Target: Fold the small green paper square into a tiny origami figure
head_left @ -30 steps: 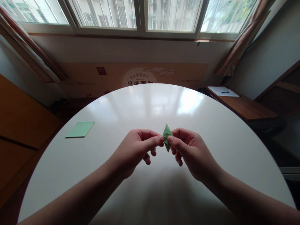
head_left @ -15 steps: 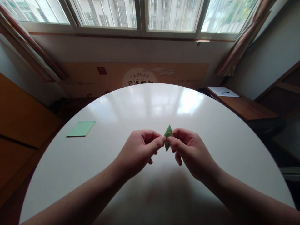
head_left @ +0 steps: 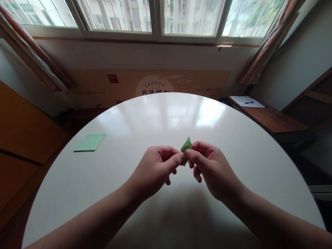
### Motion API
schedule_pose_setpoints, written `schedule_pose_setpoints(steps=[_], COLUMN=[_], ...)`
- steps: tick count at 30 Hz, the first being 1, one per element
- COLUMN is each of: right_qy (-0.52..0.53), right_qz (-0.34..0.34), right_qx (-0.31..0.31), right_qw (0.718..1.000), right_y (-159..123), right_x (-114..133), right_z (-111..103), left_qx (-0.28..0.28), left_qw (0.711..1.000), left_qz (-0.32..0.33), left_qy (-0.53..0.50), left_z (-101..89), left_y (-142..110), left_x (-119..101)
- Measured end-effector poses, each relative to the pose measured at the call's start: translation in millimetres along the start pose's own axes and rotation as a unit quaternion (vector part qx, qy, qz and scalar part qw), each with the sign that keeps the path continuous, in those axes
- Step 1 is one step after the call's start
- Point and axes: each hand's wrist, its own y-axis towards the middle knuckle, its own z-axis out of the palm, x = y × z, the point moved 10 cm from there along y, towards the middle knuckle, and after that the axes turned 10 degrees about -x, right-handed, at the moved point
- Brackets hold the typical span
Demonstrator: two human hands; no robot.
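Pinching one folded paper (head_left: pixel 186 145): left hand (head_left: pixel 155 168), right hand (head_left: pixel 213 163); one green pad (head_left: pixel 90 143) apart.

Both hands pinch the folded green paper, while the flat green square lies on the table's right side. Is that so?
Not quite: in the head view, the green square lies on the left side of the table. The left hand and right hand do pinch the folded green paper.
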Motion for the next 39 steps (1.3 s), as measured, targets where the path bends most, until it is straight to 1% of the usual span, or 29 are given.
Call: schedule_pose_setpoints(steps=[5,7,9,11,14,18,20,22,26,28,32,39], right_qy=[0.023,0.026,0.027,0.028,0.028,0.037,0.041,0.044,0.057,0.065,0.070,0.062], right_qz=[0.034,0.040,0.040,0.039,0.040,0.039,0.037,0.034,0.031,0.030,0.025,0.020], right_qx=[-0.008,-0.010,-0.007,-0.005,-0.010,-0.016,-0.018,-0.019,-0.009,-0.006,-0.006,-0.022], right_qw=[0.999,0.999,0.999,0.999,0.999,0.998,0.998,0.998,0.998,0.997,0.997,0.998], right_y=[0.6,1.1,1.4,1.6,1.5,0.7,0.7,1.2,2.3,2.5,1.6,0.1], right_x=[-4.4,-5.0,-4.8,-5.0,-6.8,-7.5,-6.8,-5.5,-2.7,-2.2,-1.3,-0.4], right_z=[-1.4,-1.7,-0.8,0.3,0.3,-0.3,-1.0,-1.6,-0.7,-0.5,-0.5,-0.9], left_qx=[0.031,0.041,0.041,0.028,-0.007,-0.061,-0.063,-0.037,0.046,0.065,0.062,0.002], left_qw=[0.996,0.994,0.995,0.998,1.000,0.990,0.987,0.992,0.998,0.997,0.997,0.997], left_qz=[-0.037,-0.045,-0.038,-0.016,0.027,0.101,0.117,0.098,0.034,0.022,0.029,0.070], left_qy=[-0.074,-0.086,-0.079,-0.054,-0.001,0.071,0.085,0.063,-0.010,-0.027,-0.023,0.036], left_z=[3.8,5.0,4.2,1.4,-4.0,-10.3,-9.3,-4.1,11.4,14.7,12.7,3.7], left_y=[2.0,2.7,3.4,3.8,2.4,-3.2,-5.2,-4.9,-3.7,-3.1,-1.7,-4.2], left_x=[7.4,9.4,9.0,6.3,0.6,-10.5,-12.9,-9.6,-1.6,-1.1,-2.4,-7.3])
